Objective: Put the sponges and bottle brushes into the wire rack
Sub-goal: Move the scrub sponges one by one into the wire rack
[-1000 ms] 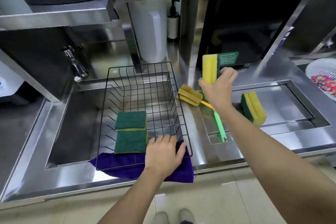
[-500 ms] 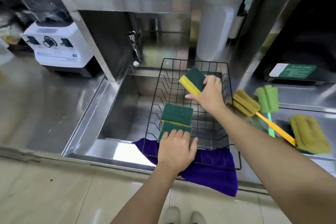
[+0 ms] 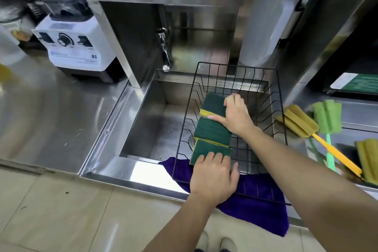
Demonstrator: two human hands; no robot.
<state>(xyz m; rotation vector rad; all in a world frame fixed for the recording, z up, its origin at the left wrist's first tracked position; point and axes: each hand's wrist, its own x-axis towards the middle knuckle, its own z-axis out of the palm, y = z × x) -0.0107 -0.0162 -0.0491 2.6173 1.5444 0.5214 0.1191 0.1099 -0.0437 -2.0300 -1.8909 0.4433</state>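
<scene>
The black wire rack sits over the sink. Three green-and-yellow sponges lie in a row inside it: the near sponge, the middle sponge and the far sponge. My right hand grips the far sponge and rests it down behind the middle one. My left hand presses on the rack's front edge, fingers spread. To the right, outside the rack, lie a yellow bottle brush with an orange handle, a green bottle brush and one more sponge.
A purple cloth lies under the rack's front edge. The tap hangs over the steel sink. A white blender base stands on the counter to the left. A green card lies at the far right.
My right hand carried a sponge from the right counter over the rack and has lowered it flat behind the two sponges there. The view swung left. My left hand stayed on the rack.
</scene>
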